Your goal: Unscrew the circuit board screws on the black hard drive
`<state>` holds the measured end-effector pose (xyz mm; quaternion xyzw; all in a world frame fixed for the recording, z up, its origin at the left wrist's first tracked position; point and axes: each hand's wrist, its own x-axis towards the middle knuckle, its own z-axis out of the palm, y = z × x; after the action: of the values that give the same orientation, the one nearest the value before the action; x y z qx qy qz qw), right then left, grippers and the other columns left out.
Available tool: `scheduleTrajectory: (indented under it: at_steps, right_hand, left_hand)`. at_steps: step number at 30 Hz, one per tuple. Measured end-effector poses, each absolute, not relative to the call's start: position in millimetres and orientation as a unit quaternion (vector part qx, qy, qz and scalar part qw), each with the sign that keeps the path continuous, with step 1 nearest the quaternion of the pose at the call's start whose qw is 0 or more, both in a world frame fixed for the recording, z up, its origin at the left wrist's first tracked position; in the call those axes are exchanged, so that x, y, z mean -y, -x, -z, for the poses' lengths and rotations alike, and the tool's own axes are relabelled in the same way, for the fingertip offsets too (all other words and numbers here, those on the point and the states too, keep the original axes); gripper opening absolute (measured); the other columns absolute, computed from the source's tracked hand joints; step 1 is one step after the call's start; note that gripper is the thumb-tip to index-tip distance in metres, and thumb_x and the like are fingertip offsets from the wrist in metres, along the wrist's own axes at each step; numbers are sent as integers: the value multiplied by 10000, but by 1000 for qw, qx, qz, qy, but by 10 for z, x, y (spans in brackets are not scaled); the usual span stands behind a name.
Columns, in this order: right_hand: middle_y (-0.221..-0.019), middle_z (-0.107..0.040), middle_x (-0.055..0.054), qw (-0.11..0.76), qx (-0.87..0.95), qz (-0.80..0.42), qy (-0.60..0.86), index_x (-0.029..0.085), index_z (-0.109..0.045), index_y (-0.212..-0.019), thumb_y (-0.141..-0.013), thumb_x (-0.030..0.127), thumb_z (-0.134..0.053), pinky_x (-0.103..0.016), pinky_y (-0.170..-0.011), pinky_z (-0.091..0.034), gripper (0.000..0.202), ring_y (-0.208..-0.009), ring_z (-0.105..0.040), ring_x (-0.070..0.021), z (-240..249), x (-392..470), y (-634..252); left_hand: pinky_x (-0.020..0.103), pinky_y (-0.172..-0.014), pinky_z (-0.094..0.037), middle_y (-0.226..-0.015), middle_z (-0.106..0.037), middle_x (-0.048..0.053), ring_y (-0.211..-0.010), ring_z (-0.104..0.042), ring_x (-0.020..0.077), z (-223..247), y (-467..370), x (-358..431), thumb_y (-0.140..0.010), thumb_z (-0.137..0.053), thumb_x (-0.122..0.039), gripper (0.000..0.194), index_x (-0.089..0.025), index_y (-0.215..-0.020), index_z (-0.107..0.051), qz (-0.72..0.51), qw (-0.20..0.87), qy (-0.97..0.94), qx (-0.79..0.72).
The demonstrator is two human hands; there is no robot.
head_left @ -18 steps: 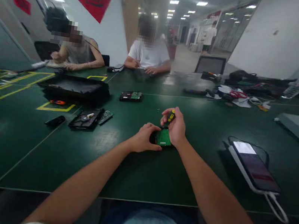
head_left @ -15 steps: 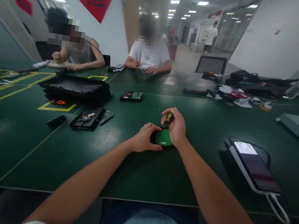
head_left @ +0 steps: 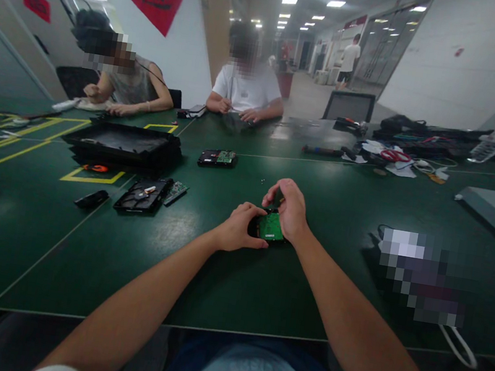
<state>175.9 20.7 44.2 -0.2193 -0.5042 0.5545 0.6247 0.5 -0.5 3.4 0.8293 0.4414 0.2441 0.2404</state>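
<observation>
Two hands were engaged on one drive [head_left: 270, 228], kept flat on the table [head_left: 234, 296].
Its left side was gripped by the fingers of the left hand [head_left: 240, 228]; by those of the right hand [head_left: 293, 208], curled closed, a mostly hidden small tool [head_left: 281, 200] was apparently held. The work was judged partly done: the green board was still seated, while tiny bits [head_left: 262, 181] were scattered beyond and an opened drive [head_left: 141, 195] was seen farther left.
</observation>
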Motion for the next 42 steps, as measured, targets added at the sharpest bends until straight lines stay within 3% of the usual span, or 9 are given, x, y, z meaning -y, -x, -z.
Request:
scheduleTrajectory:
  at_steps: [4,10,20,25,29,35,42]
  right_hand:
    - [-611,-531,65,619,498,-570,211,254,-607,-856,-936,581,-644,-278,-570,-453,339,-550,-566,-131,-446,-213,-1752]
    - [-631,-520,35,631,492,-556,224,234,-709,-873,-985,689,-472,-286,-580,-428,525,-560,-536,-126,-450,-252,-1756]
    - [-732,-596,29,632,498,-555,212,236,-639,-804,-937,533,-661,-298,-679,-485,326,-658,-589,-137,-437,-233,-1754]
    - [-694,-603,40,621,487,-575,213,247,-591,-824,-913,568,-671,-309,-657,-503,343,-636,-600,-149,-461,-209,-1747]
    - [-606,-527,68,616,477,-588,218,257,-578,-852,-906,613,-666,-288,-608,-461,371,-561,-541,-133,-479,-196,-1734]
    - [-593,-484,39,615,475,-583,237,239,-680,-822,-923,791,-473,-297,-587,-431,598,-552,-511,-133,-495,-223,-1745]
    - [-690,-590,18,613,499,-561,247,233,-670,-801,-919,646,-625,-292,-654,-468,432,-636,-566,-137,-447,-228,-1745]
  left_hand:
    - [546,-1110,-449,-1304,-556,127,-1249,-544,362,-40,-2,7,-684,-904,-550,853,-227,-1406,-585,-247,240,-830,-439]
    - [542,-1101,-459,-1300,-556,123,-1236,-554,355,-34,-2,0,-682,-899,-562,851,-227,-1399,-585,-248,241,-829,-440]
    - [543,-1112,-453,-1299,-558,123,-1240,-556,357,-43,-4,14,-680,-901,-547,838,-225,-1390,-595,-253,239,-829,-437]
    - [554,-1119,-443,-1314,-557,125,-1262,-548,367,-18,5,-2,-672,-906,-553,860,-237,-1406,-589,-251,243,-827,-440]
    - [559,-1119,-438,-1315,-554,123,-1259,-544,365,-14,8,-4,-668,-909,-553,864,-243,-1407,-587,-249,246,-826,-442]
    - [553,-1105,-448,-1299,-551,126,-1241,-546,359,-17,8,-10,-673,-901,-582,876,-226,-1408,-584,-243,247,-828,-442]
    - [557,-1107,-446,-1303,-551,127,-1239,-547,361,-3,-1,-16,-675,-901,-573,866,-224,-1402,-587,-247,242,-830,-438]
